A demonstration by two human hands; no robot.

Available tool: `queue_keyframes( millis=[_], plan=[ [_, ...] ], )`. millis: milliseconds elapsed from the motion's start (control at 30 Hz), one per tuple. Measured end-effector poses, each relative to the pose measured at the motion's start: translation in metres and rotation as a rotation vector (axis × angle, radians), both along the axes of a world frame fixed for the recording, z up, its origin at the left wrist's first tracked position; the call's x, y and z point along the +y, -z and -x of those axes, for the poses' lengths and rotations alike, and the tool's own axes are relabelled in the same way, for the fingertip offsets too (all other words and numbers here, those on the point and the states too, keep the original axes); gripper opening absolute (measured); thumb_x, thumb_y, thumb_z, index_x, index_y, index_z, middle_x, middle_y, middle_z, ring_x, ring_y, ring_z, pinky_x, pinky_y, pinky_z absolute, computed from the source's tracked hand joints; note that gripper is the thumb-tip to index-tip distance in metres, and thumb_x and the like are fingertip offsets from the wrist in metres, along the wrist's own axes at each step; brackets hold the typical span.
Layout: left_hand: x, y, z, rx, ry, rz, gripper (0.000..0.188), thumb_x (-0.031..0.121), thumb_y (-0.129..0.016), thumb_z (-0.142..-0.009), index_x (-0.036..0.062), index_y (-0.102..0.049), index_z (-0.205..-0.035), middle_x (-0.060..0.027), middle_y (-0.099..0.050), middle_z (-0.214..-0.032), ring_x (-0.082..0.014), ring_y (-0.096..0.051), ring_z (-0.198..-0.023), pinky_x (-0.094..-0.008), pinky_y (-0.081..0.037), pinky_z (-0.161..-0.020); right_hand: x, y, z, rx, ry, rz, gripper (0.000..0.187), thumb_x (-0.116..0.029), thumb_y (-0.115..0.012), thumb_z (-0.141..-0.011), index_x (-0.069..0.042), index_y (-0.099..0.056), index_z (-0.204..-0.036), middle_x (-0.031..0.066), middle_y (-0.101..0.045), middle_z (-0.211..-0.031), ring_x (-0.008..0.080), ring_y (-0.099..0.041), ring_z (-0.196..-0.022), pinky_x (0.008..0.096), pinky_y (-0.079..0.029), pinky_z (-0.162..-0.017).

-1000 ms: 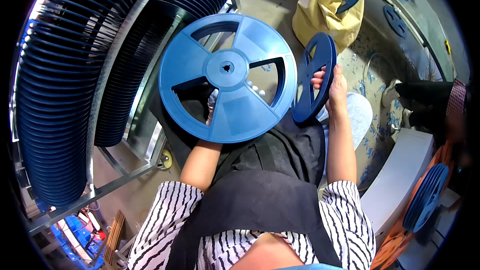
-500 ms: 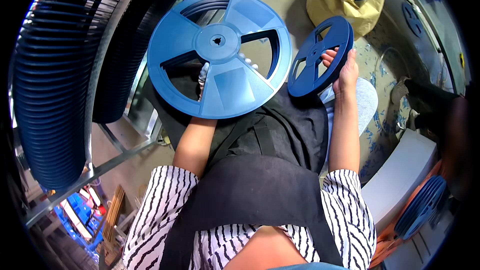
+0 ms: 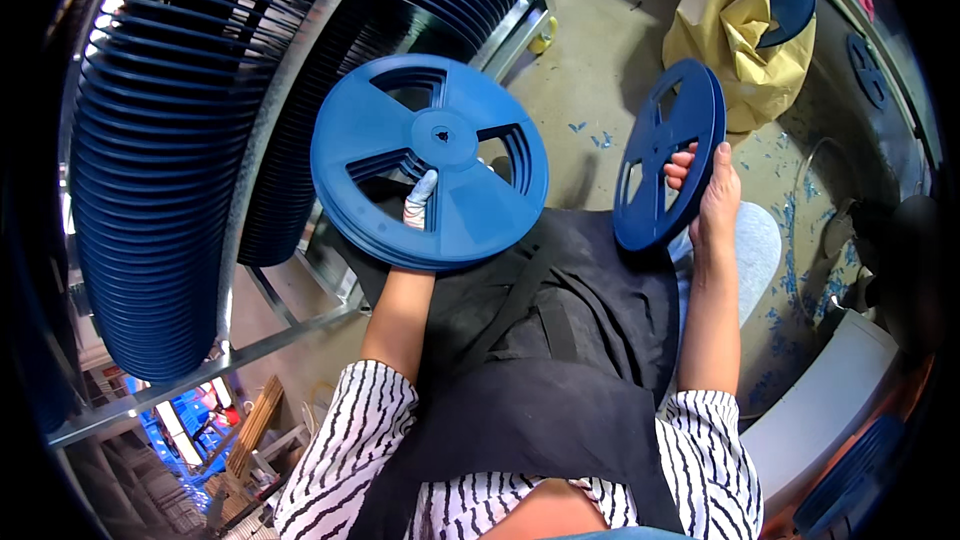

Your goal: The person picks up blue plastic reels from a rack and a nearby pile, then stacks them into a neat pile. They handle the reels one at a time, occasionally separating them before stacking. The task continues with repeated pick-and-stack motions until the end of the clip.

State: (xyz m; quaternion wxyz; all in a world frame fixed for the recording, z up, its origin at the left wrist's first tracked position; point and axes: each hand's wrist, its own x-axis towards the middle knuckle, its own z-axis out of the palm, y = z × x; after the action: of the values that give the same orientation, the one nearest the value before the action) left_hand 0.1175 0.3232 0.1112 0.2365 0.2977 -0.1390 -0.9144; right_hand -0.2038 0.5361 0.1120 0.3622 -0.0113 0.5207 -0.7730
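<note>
A stack of blue plastic reels (image 3: 375, 140), with wedge-shaped openings and a hub hole in the top one, is held tilted above my lap. My left hand (image 3: 419, 202) grips it from below, its white-covered thumb reaching through an opening and its other fingers mostly hidden behind the reels. To the right, a blue reel (image 3: 652, 150) is held on edge and turned partly away. The fingertips of my right hand (image 3: 718, 198) show through one of its openings, while the thumb lies along its rim. The two hands' loads are apart.
On the left, a metal rack (image 3: 275, 110) carries long rows of blue reels (image 3: 150, 210). A yellow bag (image 3: 735, 30) with a blue disc piece in it stands far right. Blue scraps litter the floor (image 3: 785, 190). A curved white panel (image 3: 825, 405) is at lower right.
The view has shifted, with the rack now further into the picture. The left-hand stack appears lower and tipped, showing more layered rims. The right-hand reel stands more on edge.
</note>
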Motion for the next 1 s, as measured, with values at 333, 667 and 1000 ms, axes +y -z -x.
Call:
queue_keyframes(
  millis=[333, 667, 1000],
  plan=[
    [-0.118, 0.009, 0.031, -0.495, -0.283, 0.649, 0.041, 0.008, -0.071, -0.086, 0.0102, -0.055, -0.124, -0.0070, -0.060, -0.118, -0.0219, -0.060, -0.105, -0.0357, -0.053, -0.092, 0.004, -0.001, -0.002, -0.008, -0.029, -0.137, 0.051, -0.048, -0.045, -0.100, 0.001, -0.055, -0.104, 0.0129, -0.066, -0.082, 0.0199, -0.068, -0.068, 0.0295, -0.056, -0.060],
    [-0.248, 0.065, 0.033, -0.405, -0.198, 0.551, 0.040, 0.029, -0.056, -0.095, 0.0101, -0.052, -0.130, -0.0081, -0.054, -0.132, -0.0237, -0.049, -0.119, -0.0399, -0.035, -0.110, 0.005, -0.001, -0.004, -0.064, -0.074, -0.242, 0.051, -0.048, -0.044, -0.100, 0.001, -0.056, -0.107, 0.0130, -0.066, -0.082, 0.0196, -0.068, -0.067, 0.0296, -0.056, -0.060],
    [-0.301, 0.084, 0.112, -0.542, -0.158, 0.790, 0.058, 0.049, -0.039, -0.096, 0.0147, -0.043, -0.142, -0.0074, -0.040, -0.149, -0.0314, -0.037, -0.136, -0.0513, -0.029, -0.112, 0.020, 0.008, -0.003, -0.068, -0.049, -0.316, 0.052, -0.048, -0.044, -0.100, 0.003, -0.055, -0.107, 0.0144, -0.066, -0.082, 0.0204, -0.068, -0.066, 0.0298, -0.056, -0.058]
  ],
)
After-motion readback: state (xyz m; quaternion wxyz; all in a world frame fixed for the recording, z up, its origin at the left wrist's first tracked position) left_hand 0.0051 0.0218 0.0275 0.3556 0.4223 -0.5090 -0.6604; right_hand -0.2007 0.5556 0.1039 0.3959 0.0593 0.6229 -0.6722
